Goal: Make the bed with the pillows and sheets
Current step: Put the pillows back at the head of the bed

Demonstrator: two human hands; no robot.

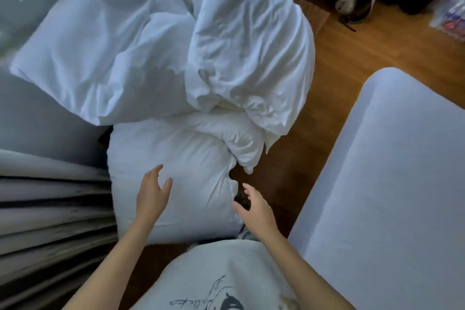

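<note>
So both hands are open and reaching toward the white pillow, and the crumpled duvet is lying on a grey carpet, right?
Not quite. Both the left hand and right hand are open by the pillow, but the head view shows the duvet hanging over a brown wooden floor, not a grey carpet.

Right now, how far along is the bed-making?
Early. Done: nothing looks finished. The duvet lies bunched in a heap and spills toward the wood floor. In hand: the left hand and right hand are open on either side of a pillow, gripping nothing. Left: place the pillow and spread the duvet.
</note>
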